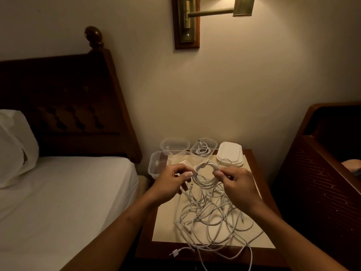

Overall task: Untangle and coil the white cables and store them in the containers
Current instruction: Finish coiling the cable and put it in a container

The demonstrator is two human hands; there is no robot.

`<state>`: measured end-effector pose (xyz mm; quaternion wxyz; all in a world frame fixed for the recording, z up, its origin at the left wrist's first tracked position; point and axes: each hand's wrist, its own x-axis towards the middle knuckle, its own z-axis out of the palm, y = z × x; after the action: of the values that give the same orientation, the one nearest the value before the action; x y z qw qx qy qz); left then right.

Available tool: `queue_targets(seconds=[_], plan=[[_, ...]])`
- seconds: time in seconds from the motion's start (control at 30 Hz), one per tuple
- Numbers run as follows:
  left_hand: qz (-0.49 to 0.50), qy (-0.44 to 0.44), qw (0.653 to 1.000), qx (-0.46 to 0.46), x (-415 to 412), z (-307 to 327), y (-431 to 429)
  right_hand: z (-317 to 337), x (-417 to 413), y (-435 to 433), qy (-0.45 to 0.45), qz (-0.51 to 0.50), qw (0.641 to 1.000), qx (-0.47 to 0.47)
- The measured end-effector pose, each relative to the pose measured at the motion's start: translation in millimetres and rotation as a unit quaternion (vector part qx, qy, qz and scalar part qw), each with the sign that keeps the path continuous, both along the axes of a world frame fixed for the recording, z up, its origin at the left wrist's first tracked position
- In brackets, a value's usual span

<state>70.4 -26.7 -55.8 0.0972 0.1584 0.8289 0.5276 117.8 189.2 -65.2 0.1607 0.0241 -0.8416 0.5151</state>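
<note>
Left hand (173, 178) and right hand (238, 182), forearms reaching in from the near edge, each pinch one side of a coiled white cable (205, 163), held above the tabletop (154, 249). Tangled cables (213, 218) lie near of it. Clear containers (174, 144) stand at the far edge.

At least three clear plastic containers (174, 144), one stack of white plastic lids (230, 153), two coiled white cables (206, 173), one tangled heap of white cables (211, 218).
</note>
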Motion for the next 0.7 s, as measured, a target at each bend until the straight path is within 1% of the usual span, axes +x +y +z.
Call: queue_targets(seconds=[0.07,0.13,0.2,0.27,0.33,0.4,0.47,0.5,0.53,0.57,0.63,0.7], plan=[[0.006,-0.055,0.998,0.019,-3.1,-6.1,3.6,-5.6,-11.8,-7.5,-0.055,-0.005,0.998,-0.033],[0.018,-0.114,0.991,0.063,-7.3,-9.6,8.0,-9.9,-24.4,-13.2,-0.104,-0.012,0.993,-0.057],[0.048,-0.15,0.981,0.11,-14.0,-14.3,11.3,-12.4,-36.6,-18.9,-0.134,-0.02,0.988,-0.077],[0.081,-0.16,0.974,0.136,-23.1,-22.8,13.3,-15.1,-48.6,-22.6,-0.157,-0.026,0.982,-0.102],[0.113,-0.12,0.979,0.121,-32.6,-38.3,12.8,-18.4,-61.3,-23.0,-0.18,-0.035,0.976,-0.12],[0.163,-0.009,0.985,0.053,-39.5,-64.2,4.8,-21.7,-73.9,-21.2,-0.196,-0.049,0.972,-0.123],[0.208,0.113,0.97,-0.05,-41.4,-95.3,-8.4,-24.7,-88.3,-19.3,-0.213,-0.07,0.967,-0.124],[0.218,0.153,0.958,-0.101,-40.2,-111.1,-14.3,-26.0,-96.6,-18.8,-0.22,-0.082,0.964,-0.121],[0.219,0.172,0.948,-0.152,-38.4,-126.3,-19.1,-27.1,-106.1,-18.8,-0.227,-0.09,0.963,-0.117],[0.213,0.171,0.94,-0.204,-37.0,-140.2,-22.2,-28.0,-116.2,-19.6,-0.233,-0.097,0.961,-0.11],[0.182,0.137,0.925,-0.303,-34.4,-164.1,-25.9,-30.8,-137.1,-23.3,-0.245,-0.108,0.959,-0.088],[0.135,0.089,0.917,-0.365,-32.1,-185.0,-27.0,-36.4,-157.4,-29.1,-0.26,-0.109,0.958,-0.055]])
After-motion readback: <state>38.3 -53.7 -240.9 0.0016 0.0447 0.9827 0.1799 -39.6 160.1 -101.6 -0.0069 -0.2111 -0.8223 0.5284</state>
